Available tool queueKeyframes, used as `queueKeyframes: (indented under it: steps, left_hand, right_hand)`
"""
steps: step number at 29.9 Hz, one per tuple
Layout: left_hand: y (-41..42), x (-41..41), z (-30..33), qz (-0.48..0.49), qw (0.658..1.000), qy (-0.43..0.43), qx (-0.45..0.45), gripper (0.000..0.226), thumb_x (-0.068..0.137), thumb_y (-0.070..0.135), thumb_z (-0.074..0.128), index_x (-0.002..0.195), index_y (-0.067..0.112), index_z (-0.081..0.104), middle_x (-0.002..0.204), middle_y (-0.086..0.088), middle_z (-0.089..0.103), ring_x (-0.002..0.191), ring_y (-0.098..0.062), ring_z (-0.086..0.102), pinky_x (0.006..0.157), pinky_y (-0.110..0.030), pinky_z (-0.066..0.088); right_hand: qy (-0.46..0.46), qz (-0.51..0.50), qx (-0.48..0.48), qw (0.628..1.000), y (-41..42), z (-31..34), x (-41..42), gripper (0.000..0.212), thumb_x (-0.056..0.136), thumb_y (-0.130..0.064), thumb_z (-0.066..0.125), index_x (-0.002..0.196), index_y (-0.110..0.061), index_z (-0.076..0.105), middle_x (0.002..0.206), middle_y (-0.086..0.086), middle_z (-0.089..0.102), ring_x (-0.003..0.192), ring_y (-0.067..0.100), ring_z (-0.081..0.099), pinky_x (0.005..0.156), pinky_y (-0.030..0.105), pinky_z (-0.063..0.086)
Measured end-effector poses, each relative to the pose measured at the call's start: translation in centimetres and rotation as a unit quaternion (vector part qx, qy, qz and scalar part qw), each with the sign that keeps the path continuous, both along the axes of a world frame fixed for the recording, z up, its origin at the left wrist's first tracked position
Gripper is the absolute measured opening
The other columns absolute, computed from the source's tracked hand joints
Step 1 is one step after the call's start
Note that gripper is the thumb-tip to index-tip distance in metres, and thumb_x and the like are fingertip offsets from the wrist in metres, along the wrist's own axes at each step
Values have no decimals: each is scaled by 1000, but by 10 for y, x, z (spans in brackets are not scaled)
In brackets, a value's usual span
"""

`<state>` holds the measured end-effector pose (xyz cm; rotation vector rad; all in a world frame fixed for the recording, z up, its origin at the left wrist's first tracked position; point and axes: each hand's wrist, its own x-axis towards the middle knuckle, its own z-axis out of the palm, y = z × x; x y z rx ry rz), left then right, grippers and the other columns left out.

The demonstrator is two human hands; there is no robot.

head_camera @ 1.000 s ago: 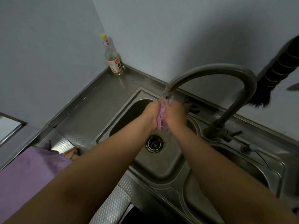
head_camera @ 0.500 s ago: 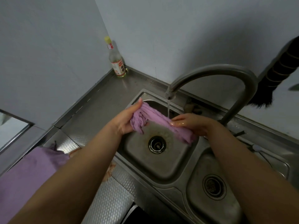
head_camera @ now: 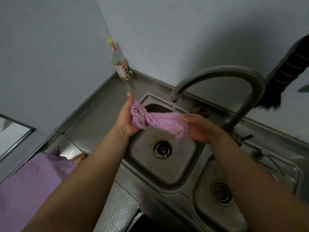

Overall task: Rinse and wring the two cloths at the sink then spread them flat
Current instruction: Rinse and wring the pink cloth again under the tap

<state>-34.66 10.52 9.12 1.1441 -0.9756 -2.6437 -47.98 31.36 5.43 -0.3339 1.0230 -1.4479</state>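
Observation:
A wet purple cloth [head_camera: 160, 122] is bunched into a twisted rope above the left sink basin [head_camera: 168, 171]. My left hand [head_camera: 124, 118] holds its crumpled left end, thumb up. My right hand [head_camera: 199, 128] holds the right end, fingers wrapped under it. A thin stream of water falls from the curved steel tap [head_camera: 222, 72] just behind the cloth. A second purple cloth [head_camera: 28, 186] lies on the counter at the lower left, partly hidden by my left forearm.
A glass bottle [head_camera: 121, 64] with a yellow cap stands in the back corner of the steel counter [head_camera: 93, 118]. A second, smaller basin [head_camera: 219, 193] lies to the right. A dark brush [head_camera: 284, 77] hangs on the right wall.
My hands were pressed together around the cloth under the tap; they have drawn apart, stretching the cloth into a rope over the basin. The view has shifted down.

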Motion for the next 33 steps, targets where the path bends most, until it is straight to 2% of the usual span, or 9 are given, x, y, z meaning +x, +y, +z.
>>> queueKeyframes:
  steps: [2, 5, 8, 11, 13, 18, 24, 28, 33]
  left_hand:
    - [-2, 2, 3, -11, 999, -31, -27, 72, 86, 60, 49, 134, 7, 43, 132, -27, 48, 122, -41, 49, 105, -52, 35]
    - [6, 2, 5, -93, 981, -77, -150, 20, 95, 23, 47, 91, 6, 57, 100, -15, 57, 91, -26, 60, 86, -39, 49]
    - [17, 3, -1, -219, 959, -48, -173, 35, 94, 13, 50, 127, 6, 53, 127, -16, 58, 116, -32, 58, 103, -45, 45]
    - [33, 4, 0, -318, 937, -20, -144, 51, 87, 20, 56, 130, -5, 49, 117, -24, 62, 103, -32, 64, 96, -40, 50]
    - [37, 1, -3, -286, 946, -13, -151, 58, 85, 24, 59, 129, -12, 46, 116, -30, 59, 97, -32, 65, 92, -38, 52]
    - [39, -1, -5, -212, 953, 33, -212, 42, 88, 17, 60, 120, -9, 50, 123, -40, 51, 107, -42, 57, 100, -50, 44]
    - [50, 2, -9, -185, 942, 16, -278, 32, 98, 22, 52, 115, -5, 60, 102, -24, 67, 95, -32, 65, 88, -40, 52]
    - [59, -14, -10, -116, 952, -65, -277, 50, 98, 45, 45, 106, -1, 64, 99, -24, 69, 94, -31, 68, 88, -40, 52]
    - [90, -40, -10, -104, 893, -187, -396, 38, 101, 35, 44, 74, 13, 60, 63, -6, 62, 58, -16, 60, 57, -23, 47]
  right_hand:
    - [-34, 6, -39, 999, 1, 4, -1, 47, 94, -16, 45, 137, 3, 45, 138, 25, 47, 122, 33, 52, 97, 39, 49]
    - [42, -59, 36, 997, -9, 11, 4, 36, 100, -25, 41, 119, 0, 59, 116, 19, 66, 104, 23, 66, 82, 29, 57]
    - [94, -86, 93, 987, -23, 16, 11, 49, 101, -41, 34, 108, -3, 64, 104, 14, 72, 102, 25, 68, 76, 30, 57]
    - [131, -88, 112, 981, -31, 24, 10, 60, 99, -52, 30, 116, -5, 62, 109, 15, 70, 97, 20, 70, 73, 29, 57]
    - [141, -81, 107, 981, -29, 30, 6, 65, 97, -57, 29, 112, -5, 64, 102, 14, 71, 93, 20, 71, 74, 29, 57]
    - [287, -44, 113, 950, -21, 23, -7, 29, 86, -35, 66, 94, -8, 71, 91, 17, 71, 86, 31, 67, 83, 46, 51]
    - [279, -198, 123, 932, -21, 23, 2, 32, 90, -33, 62, 89, -2, 68, 88, 13, 70, 82, 25, 66, 75, 35, 52]
    - [337, -203, 142, 908, -39, 24, 35, 34, 92, -40, 57, 74, -12, 63, 71, 7, 62, 67, 18, 59, 65, 33, 47]
    - [432, -239, 243, 835, -67, 13, 34, 44, 99, -36, 41, 60, -18, 52, 60, 2, 56, 59, 19, 56, 60, 28, 43]
